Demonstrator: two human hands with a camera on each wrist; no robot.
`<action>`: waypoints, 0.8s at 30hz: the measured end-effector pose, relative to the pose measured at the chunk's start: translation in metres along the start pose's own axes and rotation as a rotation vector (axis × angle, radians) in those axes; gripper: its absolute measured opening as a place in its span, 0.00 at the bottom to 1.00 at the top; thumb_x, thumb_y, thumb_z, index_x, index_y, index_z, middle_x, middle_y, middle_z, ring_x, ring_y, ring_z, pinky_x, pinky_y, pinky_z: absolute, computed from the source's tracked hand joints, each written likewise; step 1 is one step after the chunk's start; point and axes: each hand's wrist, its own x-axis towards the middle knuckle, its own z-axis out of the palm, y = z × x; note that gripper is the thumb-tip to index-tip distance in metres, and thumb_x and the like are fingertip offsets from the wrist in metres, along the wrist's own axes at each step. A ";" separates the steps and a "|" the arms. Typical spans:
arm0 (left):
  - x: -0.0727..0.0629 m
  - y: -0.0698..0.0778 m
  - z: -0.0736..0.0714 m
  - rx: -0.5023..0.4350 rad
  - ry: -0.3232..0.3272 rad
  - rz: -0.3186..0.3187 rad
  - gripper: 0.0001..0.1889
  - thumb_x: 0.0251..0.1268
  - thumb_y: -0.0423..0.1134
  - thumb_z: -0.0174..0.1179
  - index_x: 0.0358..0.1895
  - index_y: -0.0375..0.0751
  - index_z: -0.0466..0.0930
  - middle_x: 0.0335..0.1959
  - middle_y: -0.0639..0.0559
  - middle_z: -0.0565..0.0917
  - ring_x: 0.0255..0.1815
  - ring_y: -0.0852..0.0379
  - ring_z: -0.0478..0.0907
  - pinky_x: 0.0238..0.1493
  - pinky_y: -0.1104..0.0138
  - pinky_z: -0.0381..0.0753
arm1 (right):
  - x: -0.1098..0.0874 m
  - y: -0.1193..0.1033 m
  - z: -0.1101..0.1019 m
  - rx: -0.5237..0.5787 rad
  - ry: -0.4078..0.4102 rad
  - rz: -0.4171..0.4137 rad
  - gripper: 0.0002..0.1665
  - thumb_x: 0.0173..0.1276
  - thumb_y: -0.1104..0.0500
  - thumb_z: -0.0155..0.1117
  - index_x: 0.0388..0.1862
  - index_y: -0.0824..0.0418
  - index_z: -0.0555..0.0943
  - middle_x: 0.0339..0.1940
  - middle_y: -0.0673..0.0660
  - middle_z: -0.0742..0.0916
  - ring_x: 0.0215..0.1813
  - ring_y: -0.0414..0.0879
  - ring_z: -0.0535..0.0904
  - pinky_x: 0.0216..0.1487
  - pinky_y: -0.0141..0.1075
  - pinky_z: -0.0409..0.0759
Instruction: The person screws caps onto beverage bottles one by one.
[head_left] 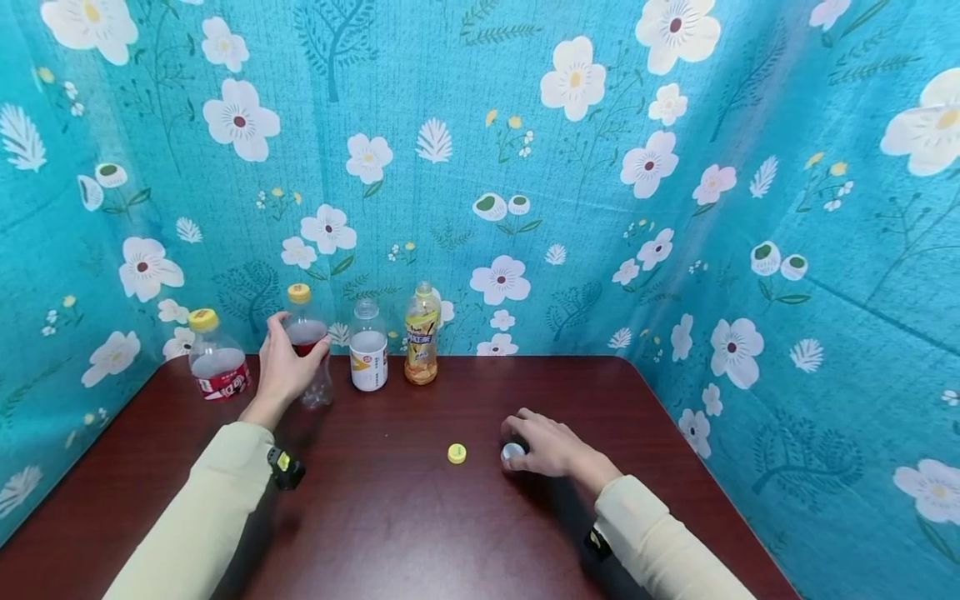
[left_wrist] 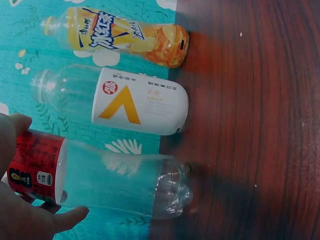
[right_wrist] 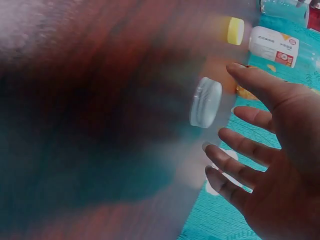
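Note:
My left hand (head_left: pixel 287 367) grips a clear plastic bottle (left_wrist: pixel 115 175) around its red label; a yellow cap tops it in the head view. Upright, the bottle has its base at or just above the table, I cannot tell which. On the right, my right hand (head_left: pixel 551 446) is over a white bottle cap (right_wrist: pixel 206 102) lying on the table. Its fingers (right_wrist: pixel 255 145) are loosely spread in the right wrist view, with a gap between them and the cap. A smaller yellow cap (head_left: pixel 457 453) lies to the left of the white one.
Along the back edge stand a white-labelled bottle (head_left: pixel 368 360) without a cap and a yellow-labelled tea bottle (head_left: pixel 422 333). Another red-labelled bottle (head_left: pixel 217 358) with a yellow cap stands at the far left. Blue flowered cloth (head_left: pixel 480 167) hangs around the dark wooden table (head_left: pixel 390 517).

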 end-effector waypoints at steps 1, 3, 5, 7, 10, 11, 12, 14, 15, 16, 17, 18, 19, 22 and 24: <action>0.000 -0.001 0.000 -0.001 -0.001 -0.007 0.43 0.71 0.47 0.64 0.77 0.36 0.46 0.71 0.24 0.63 0.73 0.28 0.62 0.71 0.37 0.64 | -0.001 0.000 0.002 0.000 0.002 -0.003 0.23 0.64 0.48 0.75 0.55 0.51 0.80 0.49 0.52 0.80 0.44 0.44 0.76 0.41 0.44 0.79; 0.001 -0.003 0.001 0.000 0.000 -0.023 0.44 0.71 0.48 0.64 0.78 0.37 0.46 0.72 0.25 0.62 0.73 0.28 0.62 0.71 0.37 0.64 | -0.002 0.001 0.005 0.000 0.002 -0.003 0.23 0.64 0.48 0.75 0.55 0.51 0.80 0.49 0.51 0.80 0.44 0.43 0.76 0.40 0.44 0.79; 0.001 -0.006 0.001 0.004 0.000 -0.038 0.44 0.71 0.48 0.64 0.78 0.38 0.45 0.72 0.25 0.62 0.73 0.28 0.61 0.71 0.37 0.64 | -0.003 0.003 0.008 0.001 -0.003 -0.005 0.24 0.64 0.49 0.76 0.56 0.51 0.80 0.49 0.51 0.80 0.45 0.44 0.76 0.40 0.44 0.78; 0.001 -0.007 0.000 0.005 0.002 -0.050 0.45 0.71 0.48 0.63 0.79 0.38 0.44 0.73 0.25 0.61 0.74 0.28 0.61 0.71 0.36 0.63 | -0.003 0.004 0.010 0.001 -0.005 -0.010 0.24 0.64 0.50 0.76 0.57 0.51 0.80 0.50 0.52 0.80 0.46 0.44 0.77 0.40 0.45 0.79; 0.000 -0.006 -0.001 0.021 -0.009 -0.046 0.47 0.72 0.47 0.63 0.80 0.38 0.40 0.75 0.24 0.57 0.74 0.27 0.59 0.71 0.34 0.61 | -0.004 0.005 0.012 -0.005 -0.001 -0.022 0.25 0.64 0.51 0.76 0.59 0.52 0.80 0.51 0.53 0.81 0.47 0.46 0.77 0.42 0.46 0.80; -0.001 -0.005 -0.001 0.032 -0.013 -0.042 0.48 0.72 0.47 0.63 0.81 0.38 0.38 0.76 0.24 0.56 0.74 0.26 0.58 0.71 0.34 0.61 | -0.004 0.005 0.012 -0.003 0.001 -0.023 0.25 0.64 0.51 0.76 0.59 0.53 0.80 0.51 0.53 0.81 0.48 0.46 0.77 0.42 0.46 0.80; -0.003 -0.003 -0.002 0.049 -0.017 -0.033 0.49 0.72 0.46 0.63 0.81 0.37 0.36 0.76 0.24 0.54 0.74 0.25 0.58 0.70 0.34 0.61 | -0.004 0.006 0.013 -0.005 0.002 -0.026 0.25 0.64 0.51 0.76 0.59 0.53 0.81 0.51 0.53 0.81 0.48 0.46 0.77 0.43 0.46 0.80; -0.008 0.003 -0.004 0.084 -0.025 -0.019 0.52 0.71 0.44 0.63 0.81 0.36 0.31 0.77 0.24 0.50 0.75 0.24 0.55 0.71 0.33 0.59 | -0.003 0.006 0.013 -0.002 0.002 -0.026 0.26 0.64 0.51 0.76 0.59 0.52 0.81 0.51 0.53 0.81 0.48 0.46 0.77 0.43 0.47 0.80; -0.012 0.008 -0.005 0.100 -0.026 -0.012 0.53 0.71 0.44 0.63 0.81 0.35 0.30 0.78 0.24 0.47 0.76 0.23 0.53 0.71 0.33 0.57 | -0.003 0.006 0.014 0.000 0.002 -0.025 0.26 0.65 0.51 0.76 0.60 0.52 0.81 0.52 0.53 0.81 0.48 0.47 0.77 0.44 0.47 0.80; -0.016 0.013 -0.006 0.117 -0.024 -0.005 0.54 0.70 0.43 0.64 0.81 0.34 0.28 0.78 0.24 0.46 0.76 0.23 0.51 0.72 0.33 0.56 | -0.004 0.006 0.014 0.002 0.001 -0.024 0.26 0.65 0.51 0.76 0.60 0.52 0.81 0.52 0.53 0.81 0.49 0.47 0.76 0.44 0.47 0.80; -0.021 0.018 -0.007 0.134 -0.020 0.004 0.55 0.70 0.42 0.64 0.81 0.33 0.27 0.79 0.25 0.44 0.76 0.23 0.50 0.72 0.33 0.56 | -0.004 0.006 0.015 0.008 0.000 -0.021 0.26 0.65 0.51 0.76 0.61 0.52 0.81 0.52 0.52 0.81 0.49 0.47 0.76 0.45 0.48 0.80; -0.026 0.024 -0.007 0.147 -0.013 0.012 0.56 0.69 0.42 0.65 0.81 0.33 0.27 0.79 0.26 0.42 0.77 0.23 0.48 0.72 0.33 0.55 | -0.004 0.006 0.015 0.010 -0.001 -0.021 0.26 0.65 0.51 0.75 0.62 0.51 0.81 0.53 0.52 0.81 0.50 0.47 0.77 0.46 0.48 0.80; -0.032 0.029 -0.007 0.155 -0.004 0.021 0.56 0.68 0.41 0.66 0.81 0.33 0.27 0.80 0.27 0.41 0.77 0.23 0.47 0.72 0.33 0.55 | -0.004 0.007 0.016 0.015 0.000 -0.021 0.27 0.66 0.51 0.75 0.62 0.51 0.81 0.54 0.52 0.81 0.51 0.47 0.77 0.46 0.48 0.81; -0.047 0.046 -0.005 0.177 0.046 0.082 0.56 0.66 0.41 0.68 0.81 0.32 0.33 0.79 0.28 0.46 0.76 0.25 0.49 0.71 0.34 0.59 | -0.004 0.008 0.018 0.027 0.002 -0.021 0.26 0.66 0.50 0.74 0.63 0.50 0.81 0.55 0.51 0.81 0.53 0.47 0.77 0.48 0.48 0.81; -0.056 0.056 -0.002 0.190 0.081 0.139 0.53 0.64 0.40 0.70 0.81 0.31 0.40 0.77 0.28 0.51 0.74 0.26 0.53 0.68 0.34 0.64 | -0.005 0.008 0.018 0.036 0.005 -0.024 0.26 0.67 0.51 0.74 0.63 0.49 0.81 0.55 0.51 0.80 0.53 0.47 0.77 0.47 0.48 0.81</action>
